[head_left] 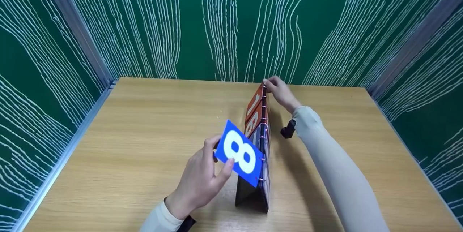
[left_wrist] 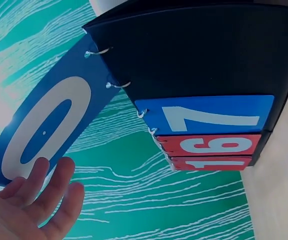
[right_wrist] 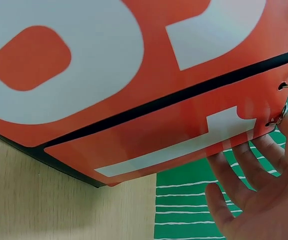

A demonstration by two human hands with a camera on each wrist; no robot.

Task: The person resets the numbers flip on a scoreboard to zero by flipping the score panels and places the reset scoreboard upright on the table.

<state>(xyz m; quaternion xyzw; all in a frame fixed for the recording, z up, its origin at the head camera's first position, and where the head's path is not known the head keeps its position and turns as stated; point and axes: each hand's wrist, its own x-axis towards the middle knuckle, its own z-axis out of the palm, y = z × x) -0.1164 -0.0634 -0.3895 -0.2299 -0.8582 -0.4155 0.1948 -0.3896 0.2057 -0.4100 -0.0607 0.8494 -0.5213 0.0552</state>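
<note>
A black tent-shaped flip scoreboard (head_left: pixel 249 198) with ring-bound number cards stands on the table, running away from me. My left hand (head_left: pixel 202 176) pinches a blue card (head_left: pixel 237 152) showing a white 8, lifted off the near end with its rings still through it. The left wrist view shows a white 0 on the card's other side (left_wrist: pixel 46 131). My right hand (head_left: pixel 282 94) holds the scoreboard's far top corner. Its fingers (right_wrist: pixel 254 167) reach behind the edge of a red card (right_wrist: pixel 184 135) marked 1. Beside that hangs a red 6 card (head_left: pixel 252 121).
Another blue card (left_wrist: pixel 209 115) hangs between the lifted one and the red cards. The wooden table (head_left: pixel 162 116) ends at green walls (head_left: pixel 191 26) with white wavy lines on three sides. A small black device (head_left: pixel 288 129) sits on the right wrist.
</note>
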